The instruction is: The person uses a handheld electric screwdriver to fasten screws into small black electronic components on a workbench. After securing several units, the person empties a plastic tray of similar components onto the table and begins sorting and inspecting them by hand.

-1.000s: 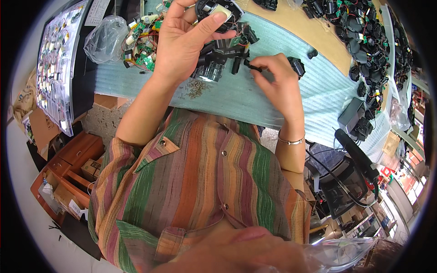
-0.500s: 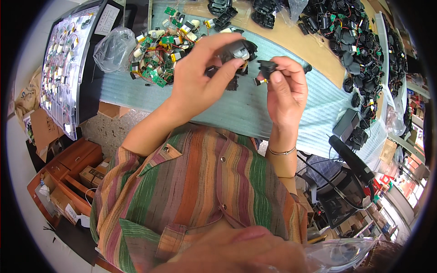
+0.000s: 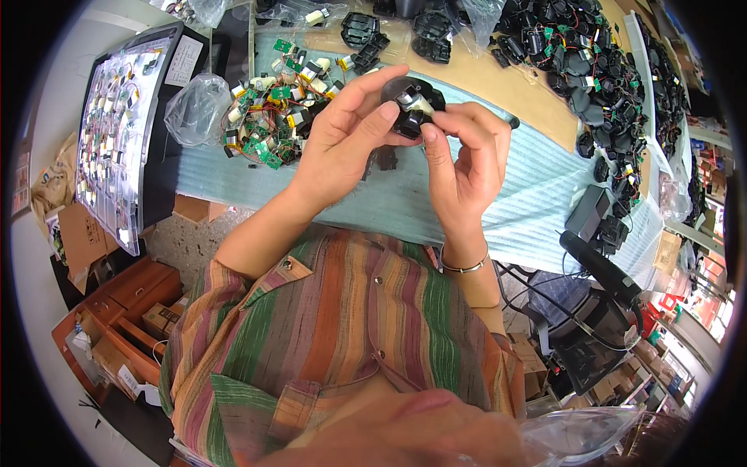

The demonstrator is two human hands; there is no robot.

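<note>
A rounded black plastic housing (image 3: 395, 87) is held up over the table, its open inner side showing. My left hand (image 3: 346, 136) grips it between thumb and fingers. Inside the housing lies a pale cylindrical part (image 3: 421, 105). My right hand (image 3: 467, 159) is closed at the housing's right side, thumb and forefinger pinching a small black plastic part (image 3: 409, 124) against it. The fingers partly hide where the two parts meet. Behind my left hand is a heap of green circuit boards (image 3: 272, 93) with wires and pale cylinders.
A light green foam sheet (image 3: 257, 183) covers the table. Black housings (image 3: 432, 37) stand at the back, with a large pile of black parts (image 3: 576, 78) at right. To the left are a clear bag (image 3: 194, 109) and a tilted tray of parts (image 3: 117, 117). A black handheld tool (image 3: 599, 268) hangs at right.
My right hand has moved left with the small black part, bringing it to the housing. My left hand has turned the housing so its inside shows.
</note>
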